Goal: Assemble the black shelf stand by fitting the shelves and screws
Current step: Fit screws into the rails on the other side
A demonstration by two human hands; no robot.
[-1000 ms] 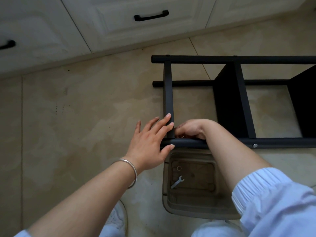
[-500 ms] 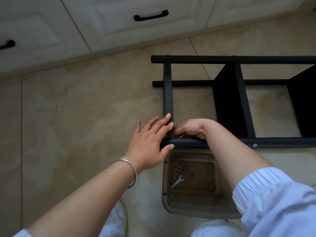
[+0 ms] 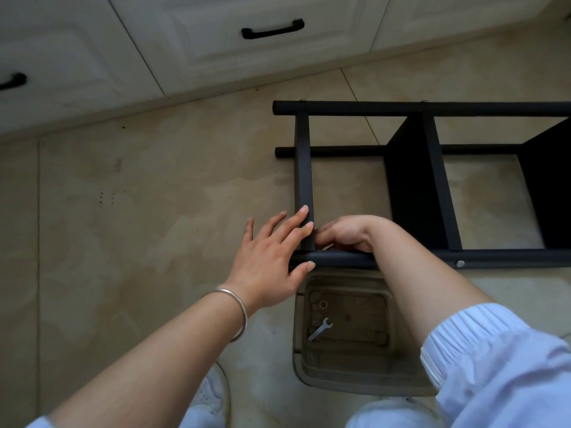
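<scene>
Black shelf stand [image 3: 432, 186] lies on its side on the beige tile floor [image 3: 139, 211], running from the middle of the view off the right edge, just in front of white cabinets [image 3: 185, 41] with black handles [image 3: 272, 29]. Two long round rails on top, far rail [image 3: 417, 108] and near rail [image 3: 494, 261], joined by a flat end crossbar [image 3: 304, 174] at the left; a lower rail [image 3: 346, 151] sits near the floor behind. Two black shelf panels fitted: one mid-frame [image 3: 414, 193], one at the right edge [image 3: 550, 186]. A silver screw head [image 3: 460, 263] shows on the near rail, well right of both hands.

Left hand [image 3: 268, 261] is at the near-left corner of the stand: fingers straight and spread, fingertips [image 3: 304, 210] resting on the end crossbar, thumb under the near rail's end. Flat and relaxed, not wrapped tight. Silver bangle [image 3: 236, 310] on that wrist.

Right hand [image 3: 343, 234] sits just beside it, inside the frame at the same corner, fingers curled down behind the near rail. Fingertips hidden, so can't tell what it pinches, if anything.

Below the near rail, a translucent plastic bin [image 3: 298, 350] on the floor, holding a small flat wrench [image 3: 319, 329] and a small ring [image 3: 323, 304]. White shoe [image 3: 213, 393] at the bottom; light blue sleeve [image 3: 494, 366] on the right arm.
</scene>
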